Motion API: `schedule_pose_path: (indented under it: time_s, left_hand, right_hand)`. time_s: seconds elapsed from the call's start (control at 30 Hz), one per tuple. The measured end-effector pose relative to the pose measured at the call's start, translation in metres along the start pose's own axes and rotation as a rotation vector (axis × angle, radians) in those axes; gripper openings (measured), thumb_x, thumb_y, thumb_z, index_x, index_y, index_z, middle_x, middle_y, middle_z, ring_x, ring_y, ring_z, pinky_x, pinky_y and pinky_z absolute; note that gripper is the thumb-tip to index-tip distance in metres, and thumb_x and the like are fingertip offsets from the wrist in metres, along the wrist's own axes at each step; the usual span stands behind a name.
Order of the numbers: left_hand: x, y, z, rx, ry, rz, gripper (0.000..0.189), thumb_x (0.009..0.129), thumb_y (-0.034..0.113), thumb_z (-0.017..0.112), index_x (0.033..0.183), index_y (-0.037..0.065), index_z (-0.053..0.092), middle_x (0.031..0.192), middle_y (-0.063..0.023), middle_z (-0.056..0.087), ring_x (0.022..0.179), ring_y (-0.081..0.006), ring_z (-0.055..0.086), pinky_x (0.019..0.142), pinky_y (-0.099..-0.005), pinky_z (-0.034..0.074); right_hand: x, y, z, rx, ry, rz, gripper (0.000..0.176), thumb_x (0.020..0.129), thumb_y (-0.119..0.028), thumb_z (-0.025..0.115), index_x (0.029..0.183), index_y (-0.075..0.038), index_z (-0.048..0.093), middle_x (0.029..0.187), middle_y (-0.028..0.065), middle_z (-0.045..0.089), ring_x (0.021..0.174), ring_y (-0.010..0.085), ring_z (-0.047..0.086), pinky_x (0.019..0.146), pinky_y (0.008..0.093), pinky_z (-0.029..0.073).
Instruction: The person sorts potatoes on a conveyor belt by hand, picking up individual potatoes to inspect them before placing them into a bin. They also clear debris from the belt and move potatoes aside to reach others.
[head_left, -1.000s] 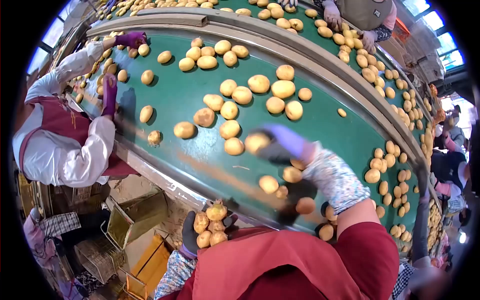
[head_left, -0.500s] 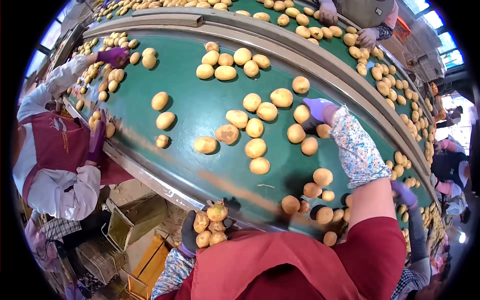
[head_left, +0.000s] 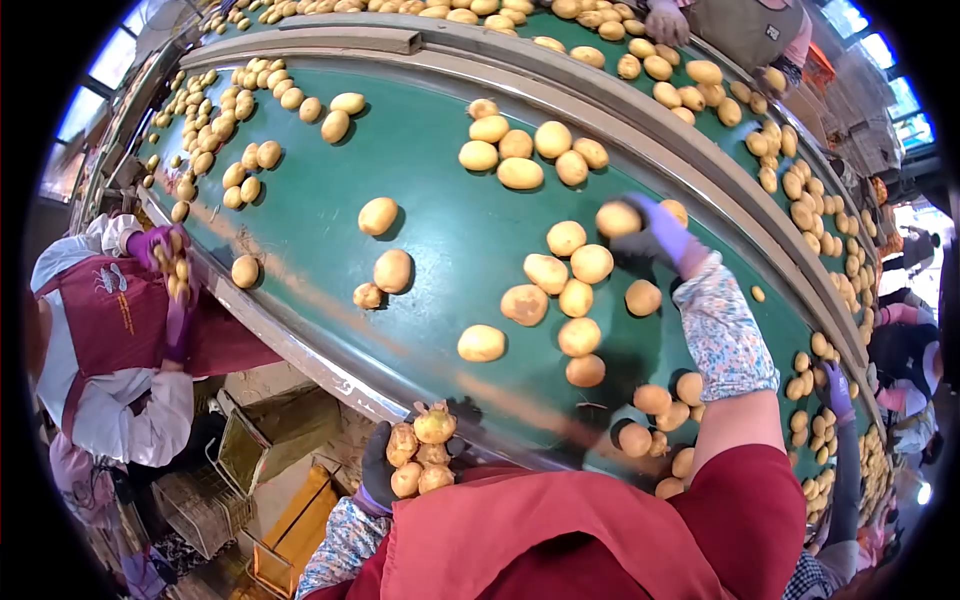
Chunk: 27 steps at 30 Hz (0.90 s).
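Your right grip [head_left: 655, 236] holds a likely firm, roll-prone potato [head_left: 618, 218], so cup its middle; left grip [head_left: 379, 470] clutches a handful [head_left: 425, 452]

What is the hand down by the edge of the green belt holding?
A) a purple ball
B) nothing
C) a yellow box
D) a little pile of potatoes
D: the left hand, dark-gloved, cups a pile of potatoes just off the belt; the right hand grips a single potato.

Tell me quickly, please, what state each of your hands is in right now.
Left hand: closed around a handful of small potatoes.
Right hand: closed on a single potato over the green belt.
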<state>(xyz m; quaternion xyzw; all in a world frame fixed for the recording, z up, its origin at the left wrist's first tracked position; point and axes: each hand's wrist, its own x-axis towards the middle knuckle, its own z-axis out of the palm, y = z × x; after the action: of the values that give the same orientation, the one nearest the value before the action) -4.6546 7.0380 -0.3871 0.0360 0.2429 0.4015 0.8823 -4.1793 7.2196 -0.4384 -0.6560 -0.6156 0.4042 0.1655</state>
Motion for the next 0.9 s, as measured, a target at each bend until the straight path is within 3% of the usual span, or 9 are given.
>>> schedule_pose_path:
  time_s: [0.07, 0.13, 0.23, 0.3, 0.43, 0.63, 0.77, 0.83, 0.9]
  left_hand:
    - [0.005, 0.006, -0.003, 0.295, -0.035, 0.163, 0.065, 0.103, 0.050, 0.037, 0.143, -0.001, 0.044, 0.141, -0.0183, 0.055, 0.123, -0.0303, 0.056, 0.105, -0.0416, 0.045]
    - [-0.005, 0.023, -0.001, 0.149, 0.316, -0.014, 0.068, 0.101, 0.051, 0.039, 0.143, -0.002, 0.045, 0.139, -0.0179, 0.057, 0.122, -0.0293, 0.057, 0.103, -0.0410, 0.045]
    - [-0.007, 0.043, -0.016, -0.192, 0.158, -0.080, 0.063, 0.100, 0.046, 0.042, 0.139, -0.003, 0.050, 0.135, -0.0172, 0.059, 0.116, -0.0289, 0.061, 0.101, -0.0411, 0.046]
    - [-0.011, 0.046, -0.012, 0.125, 0.207, 0.105, 0.053, 0.103, 0.036, 0.038, 0.140, -0.001, 0.048, 0.133, -0.0146, 0.061, 0.110, -0.0226, 0.060, 0.096, -0.0352, 0.047]
    - [-0.018, 0.062, -0.019, 0.216, 0.360, 0.208, 0.038, 0.103, 0.012, 0.044, 0.137, -0.002, 0.050, 0.126, -0.0086, 0.066, 0.105, -0.0084, 0.059, 0.095, -0.0204, 0.045]
    - [-0.026, 0.071, -0.076, -0.311, -0.276, 0.326, 0.042, 0.102, 0.021, 0.050, 0.139, 0.005, 0.038, 0.143, -0.0142, 0.049, 0.126, -0.0210, 0.051, 0.110, -0.0380, 0.038]
    - [-0.069, 0.102, -0.081, -0.430, 0.026, 0.357, 0.034, 0.100, 0.031, 0.052, 0.125, 0.008, 0.049, 0.136, -0.0137, 0.049, 0.118, -0.0243, 0.055, 0.096, -0.0382, 0.046]
    - [-0.094, 0.121, -0.084, -0.545, 0.243, 0.385, 0.036, 0.100, 0.038, 0.051, 0.120, 0.007, 0.056, 0.134, -0.0127, 0.048, 0.115, -0.0266, 0.057, 0.088, -0.0365, 0.051]
    - [-0.126, 0.126, -0.111, -0.099, 0.516, 0.503, 0.024, 0.101, 0.033, 0.051, 0.103, 0.009, 0.053, 0.142, -0.0142, 0.046, 0.114, -0.0271, 0.057, 0.084, -0.0332, 0.053]
  right_hand:
    - [0.020, 0.000, -0.003, 0.375, 0.296, -0.021, 0.063, 0.084, -0.029, 0.076, 0.137, -0.006, 0.052, 0.109, 0.0115, 0.067, 0.100, 0.0220, 0.065, 0.089, 0.0351, 0.053]
    - [0.036, -0.022, 0.000, 0.937, 0.423, 0.081, 0.056, 0.095, -0.030, 0.067, 0.141, -0.004, 0.048, 0.104, 0.0067, 0.063, 0.091, 0.0141, 0.061, 0.080, 0.0293, 0.052]
    - [0.036, -0.031, 0.065, 0.658, 0.184, -0.186, 0.061, 0.095, -0.024, 0.068, 0.149, -0.007, 0.042, 0.125, 0.0092, 0.057, 0.108, 0.0144, 0.057, 0.091, 0.0287, 0.049]
    - [-0.021, -0.150, 0.087, 0.170, 0.016, -0.120, 0.068, 0.088, -0.019, 0.073, 0.147, -0.004, 0.043, 0.134, 0.0130, 0.053, 0.121, 0.0221, 0.052, 0.105, 0.0346, 0.042]
    - [-0.050, -0.180, 0.143, -0.108, 0.022, -0.339, 0.063, 0.079, -0.024, 0.079, 0.135, -0.006, 0.056, 0.133, 0.0222, 0.056, 0.122, 0.0387, 0.055, 0.103, 0.0443, 0.047]
    - [-0.021, -0.246, 0.230, -0.546, -0.060, -0.596, 0.055, 0.081, -0.025, 0.070, 0.133, -0.014, 0.058, 0.132, 0.0195, 0.056, 0.123, 0.0391, 0.052, 0.104, 0.0513, 0.040]
    - [0.032, -0.242, 0.290, -0.887, -0.153, -0.616, 0.050, 0.081, -0.022, 0.068, 0.130, -0.017, 0.059, 0.131, 0.0156, 0.058, 0.121, 0.0373, 0.053, 0.102, 0.0577, 0.037]
    - [0.048, -0.250, 0.298, -0.744, -0.210, -0.509, 0.049, 0.083, -0.022, 0.068, 0.130, -0.014, 0.060, 0.123, 0.0145, 0.064, 0.113, 0.0393, 0.058, 0.099, 0.0557, 0.041]
    - [0.033, -0.303, 0.291, -0.436, -0.242, -0.492, 0.047, 0.089, -0.016, 0.063, 0.135, -0.005, 0.057, 0.121, 0.0201, 0.065, 0.113, 0.0367, 0.062, 0.104, 0.0454, 0.044]
